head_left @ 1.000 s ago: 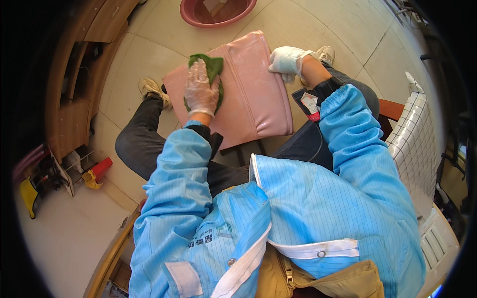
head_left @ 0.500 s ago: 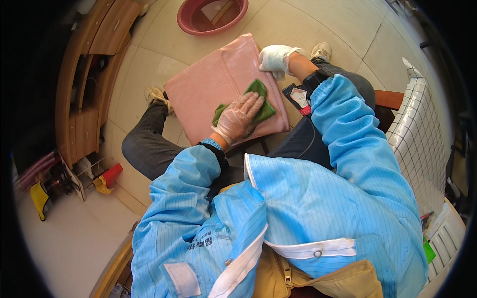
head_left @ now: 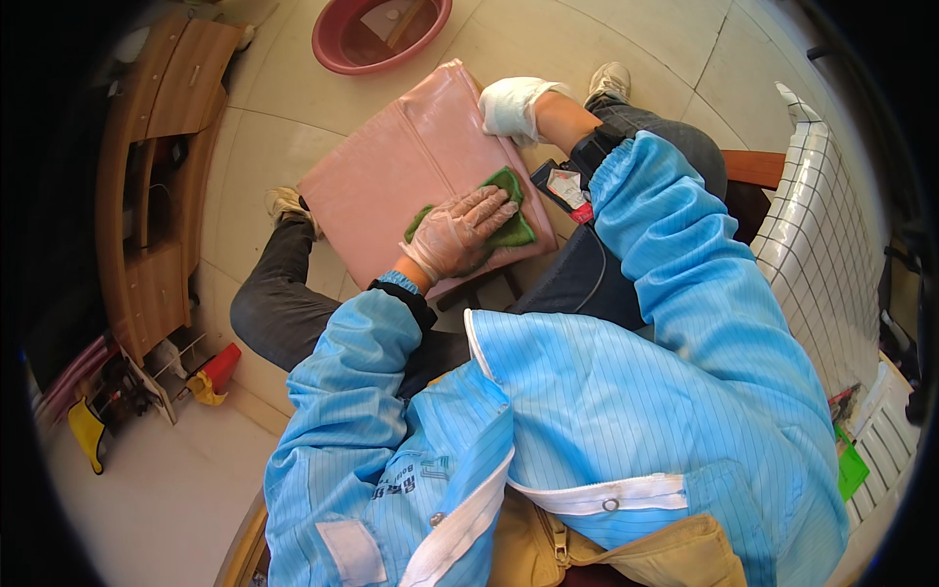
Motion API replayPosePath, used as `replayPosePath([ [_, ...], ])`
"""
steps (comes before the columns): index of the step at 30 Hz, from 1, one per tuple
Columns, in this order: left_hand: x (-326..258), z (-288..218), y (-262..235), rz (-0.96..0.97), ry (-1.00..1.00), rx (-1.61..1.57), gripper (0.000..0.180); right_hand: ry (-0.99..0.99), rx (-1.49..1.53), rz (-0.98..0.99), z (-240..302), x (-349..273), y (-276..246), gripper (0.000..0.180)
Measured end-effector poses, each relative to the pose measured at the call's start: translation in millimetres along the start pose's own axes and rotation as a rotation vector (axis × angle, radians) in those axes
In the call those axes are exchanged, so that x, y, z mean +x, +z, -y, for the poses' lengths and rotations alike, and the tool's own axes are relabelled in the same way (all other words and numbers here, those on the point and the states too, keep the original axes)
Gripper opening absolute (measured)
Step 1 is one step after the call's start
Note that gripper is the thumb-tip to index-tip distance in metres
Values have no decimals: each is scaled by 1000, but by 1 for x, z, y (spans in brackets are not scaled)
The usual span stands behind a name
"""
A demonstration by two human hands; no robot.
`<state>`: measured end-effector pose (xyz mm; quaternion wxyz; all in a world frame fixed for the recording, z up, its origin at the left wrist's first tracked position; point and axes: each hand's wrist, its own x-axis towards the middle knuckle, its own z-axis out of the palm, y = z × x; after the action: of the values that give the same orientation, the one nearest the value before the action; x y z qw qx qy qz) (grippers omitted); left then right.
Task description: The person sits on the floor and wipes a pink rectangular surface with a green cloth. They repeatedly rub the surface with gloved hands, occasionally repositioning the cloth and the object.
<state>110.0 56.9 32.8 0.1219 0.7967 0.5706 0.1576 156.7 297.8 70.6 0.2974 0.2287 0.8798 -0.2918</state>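
A pink, leather-like padded stool seat point(head_left: 377, 161) sits between my knees. My left hand point(head_left: 455, 230), in a thin clear glove, presses a green cloth point(head_left: 514, 227) onto its near right part. The fingers lie long over the cloth, which shows on both sides of the hand. At the seat's far right edge, my right hand point(head_left: 518, 108) in a whitish glove is closed over the rim; its fingertips are partly hidden. Close to that wrist hangs a small dark device point(head_left: 562, 186) with a cable.
A dark red basin point(head_left: 386, 61) with liquid stands on the tiled floor beyond the seat. To the left is a wooden cabinet point(head_left: 161, 245), with a red and yellow object point(head_left: 217, 372) near its foot. A white grid-patterned sheet point(head_left: 822, 225) hangs at the right.
The whole view has shifted slightly, so the basin and seat appear further left. My left hand with the cloth has slid a little nearer along the seat; my right hand stays at the edge.
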Motion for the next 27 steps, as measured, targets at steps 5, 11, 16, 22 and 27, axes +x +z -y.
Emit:
replayPosePath([
  [5, 3, 7, 0, -25, -55, 8, 64, 7, 41, 19, 1, -1, 0, 22],
  [11, 9, 30, -5, -90, -188, 14, 68, -79, -90, 23, -1, 3, 1, 23],
  [16, 20, 61, -8, -152, -291, 48, 66, -44, -93, 29, -1, 8, 1, 23],
  [22, 30, 89, -3, -265, -414, 112, 61, -8, 57, 50, -5, 11, 4, 36],
  [27, 42, 106, 3, -330, -542, 137, 56, 113, 392, 33, -11, 10, 6, 75],
])
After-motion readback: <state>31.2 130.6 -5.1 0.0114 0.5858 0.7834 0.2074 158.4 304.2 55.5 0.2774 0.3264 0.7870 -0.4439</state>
